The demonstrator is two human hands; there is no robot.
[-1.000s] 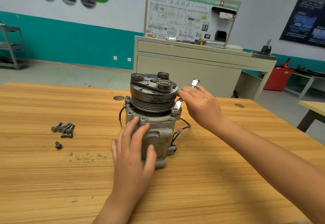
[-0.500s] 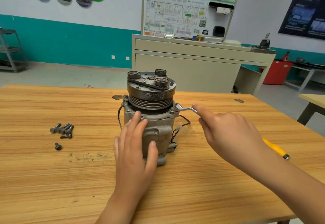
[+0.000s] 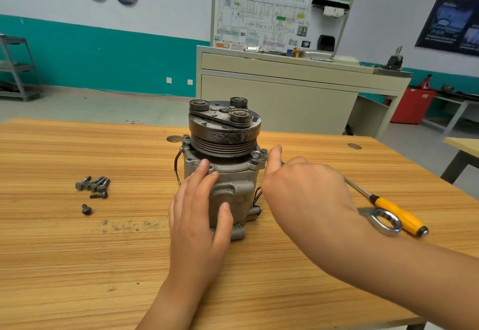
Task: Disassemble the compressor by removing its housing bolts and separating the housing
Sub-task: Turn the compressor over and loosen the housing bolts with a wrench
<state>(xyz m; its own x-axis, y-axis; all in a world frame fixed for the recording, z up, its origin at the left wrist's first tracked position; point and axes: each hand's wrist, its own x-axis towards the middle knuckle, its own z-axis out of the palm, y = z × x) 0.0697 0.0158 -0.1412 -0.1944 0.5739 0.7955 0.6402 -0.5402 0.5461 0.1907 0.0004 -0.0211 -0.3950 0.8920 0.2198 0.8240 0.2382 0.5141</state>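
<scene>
Automotive training workshop — wiring-diagram board (image 3: 274,16)

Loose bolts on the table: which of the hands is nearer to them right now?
Left. The left hand rests on the compressor front, right of the bolts; the right hand grips the wrench farther right.

left hand (image 3: 197,215) flat on compressor (image 3: 233,192) | right hand (image 3: 303,189) apparently holds wrench (image 3: 383,222) at housing bolt (image 3: 255,154)

One compressor (image 3: 223,135), wrench (image 3: 370,213), screwdriver (image 3: 396,211); six loose bolts (image 3: 94,184)
</scene>
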